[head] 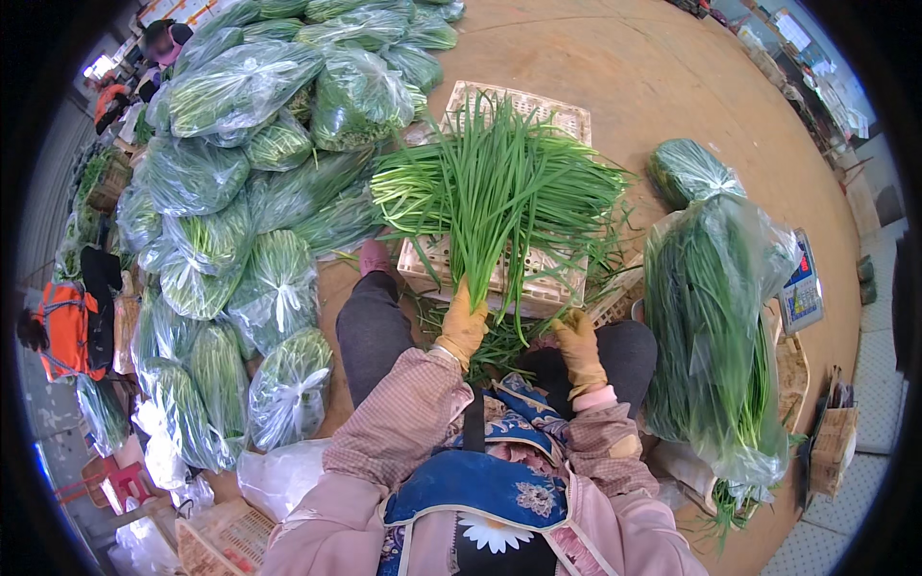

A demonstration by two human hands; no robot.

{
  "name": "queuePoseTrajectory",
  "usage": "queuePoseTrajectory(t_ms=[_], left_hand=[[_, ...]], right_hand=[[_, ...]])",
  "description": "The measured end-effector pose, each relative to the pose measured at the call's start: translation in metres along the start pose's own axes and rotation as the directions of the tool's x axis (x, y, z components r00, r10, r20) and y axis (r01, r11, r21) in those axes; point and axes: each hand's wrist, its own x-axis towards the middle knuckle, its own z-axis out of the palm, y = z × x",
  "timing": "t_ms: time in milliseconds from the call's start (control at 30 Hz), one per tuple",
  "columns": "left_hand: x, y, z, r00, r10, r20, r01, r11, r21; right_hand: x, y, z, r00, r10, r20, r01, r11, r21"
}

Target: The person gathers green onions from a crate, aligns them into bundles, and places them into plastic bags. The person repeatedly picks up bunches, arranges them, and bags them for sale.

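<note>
My left hand (462, 325), in a yellow rubber glove, is closed around the pale stem end of a bunch of long green leaves that look like garlic chives (481, 194). Their tips fan out away from me over a larger pile of the same leaves (576, 176), which lies crosswise on upturned white plastic crates (533, 277). My right hand (578, 344), gloved the same way, is beside my right knee with fingers bent near some loose leaves; whether it holds any is unclear. Loose leaves (497, 353) lie between my legs.
Bagged greens (281, 277) are heaped at the left. A large clear bag of long leaves (709, 324) stands at the right, beside a digital scale (801, 288). A plastic crate (223, 536) sits at lower left. Other people (68, 327) are at the far left.
</note>
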Motion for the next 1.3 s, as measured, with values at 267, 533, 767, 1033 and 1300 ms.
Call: queuePoseTrajectory(t_ms=[267,533,767,1033,1300], left_hand=[[-0.012,-0.020,-0.008,0.965,0.186,0.184,-0.204,0.976,0.083],[-0.013,0.012,-0.012,0.934,-0.211,0.288,0.298,0.906,-0.301],[-0.011,-0.001,-0.017,0.922,-0.281,0.266,0.384,0.745,-0.546],[0.003,0.035,-0.032,0.998,-0.035,-0.057,0.005,0.894,-0.448],[0.016,0.028,-0.062,0.999,-0.035,-0.021,0.019,0.857,-0.514]], right_hand=[[0.002,-0.087,0.067,0.942,-0.062,0.330,0.108,0.986,-0.124],[0.007,-0.056,0.077,0.935,0.037,0.352,-0.158,0.933,0.322],[-0.005,-0.058,0.069,0.901,0.019,0.434,-0.183,0.922,0.340],[0.000,-0.066,0.034,0.977,0.049,0.206,-0.150,0.846,0.511],[0.022,0.031,0.020,0.938,0.215,0.271,-0.202,0.976,-0.076]])
